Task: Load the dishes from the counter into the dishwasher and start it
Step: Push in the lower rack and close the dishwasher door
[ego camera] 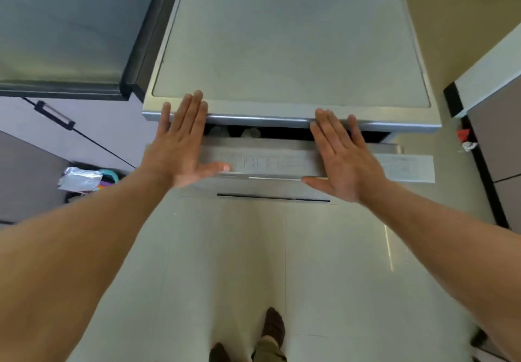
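The dishwasher [282, 51] stands straight ahead, a steel box with a flat pale top. Its door [270, 161] is almost up, leaving a dark narrow gap under the top's front edge. Faint glassware [249, 133] shows through that gap. My left hand [183, 147] lies flat against the door's left part, fingers spread and reaching over the top edge. My right hand [345, 155] lies flat on the door's right part in the same way. Neither hand holds anything. A black handle slot [273, 197] runs below the door's control strip.
A dark counter [64, 28] adjoins on the left, with a grey cabinet and black handle [55, 114] beneath. A bin with foil and coloured rubbish [84, 179] stands on the floor at left. A cabinet [490, 113] stands at right. My feet [272, 330] are on pale floor tiles.
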`<state>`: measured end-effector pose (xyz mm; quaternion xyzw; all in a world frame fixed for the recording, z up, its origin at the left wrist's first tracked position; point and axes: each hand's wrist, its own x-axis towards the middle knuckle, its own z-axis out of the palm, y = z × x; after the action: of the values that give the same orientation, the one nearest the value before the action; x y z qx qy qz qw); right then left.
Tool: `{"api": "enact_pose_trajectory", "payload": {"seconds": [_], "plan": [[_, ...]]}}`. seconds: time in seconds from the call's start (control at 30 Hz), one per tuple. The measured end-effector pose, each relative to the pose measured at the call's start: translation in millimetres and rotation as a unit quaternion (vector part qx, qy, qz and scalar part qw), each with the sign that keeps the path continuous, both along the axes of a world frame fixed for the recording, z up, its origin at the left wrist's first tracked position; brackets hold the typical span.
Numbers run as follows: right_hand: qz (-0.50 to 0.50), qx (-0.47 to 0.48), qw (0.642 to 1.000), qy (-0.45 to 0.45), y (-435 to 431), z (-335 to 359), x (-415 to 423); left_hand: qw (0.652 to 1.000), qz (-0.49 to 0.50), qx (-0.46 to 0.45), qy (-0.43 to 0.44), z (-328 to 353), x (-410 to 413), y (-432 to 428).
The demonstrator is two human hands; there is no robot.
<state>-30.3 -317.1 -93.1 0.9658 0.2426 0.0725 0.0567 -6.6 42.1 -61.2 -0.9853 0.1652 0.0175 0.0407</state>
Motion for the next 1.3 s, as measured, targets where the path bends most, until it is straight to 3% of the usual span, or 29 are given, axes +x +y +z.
{"api": "enact_pose_trajectory", "payload": {"seconds": [0.13,0.23,0.5,0.63,0.83,0.97,1.17,1.3], "plan": [[-0.031,0.018,0.999,0.032,7,12,47,0.997,-0.019,0.025,0.073,8,59,-8],[-0.046,0.064,0.997,-0.009,14,5,56,0.996,-0.033,0.025,0.085,7,84,-13],[-0.081,0.133,0.986,-0.061,26,-6,59,0.999,-0.027,-0.019,0.011,-4,78,-17],[-0.092,0.133,0.986,-0.032,29,1,55,0.999,0.004,-0.032,0.022,-1,72,-24],[-0.136,0.034,0.988,0.061,41,17,48,0.995,0.087,-0.023,0.04,2,61,-39],[-0.188,-0.067,0.963,0.178,53,43,48,0.991,0.12,-0.005,0.062,7,51,-52],[-0.241,-0.144,0.924,0.259,81,76,51,0.983,0.018,0.028,0.178,35,37,-10],[-0.298,-0.119,0.904,0.281,123,84,41,0.978,-0.013,0.006,0.208,37,31,6]]}}
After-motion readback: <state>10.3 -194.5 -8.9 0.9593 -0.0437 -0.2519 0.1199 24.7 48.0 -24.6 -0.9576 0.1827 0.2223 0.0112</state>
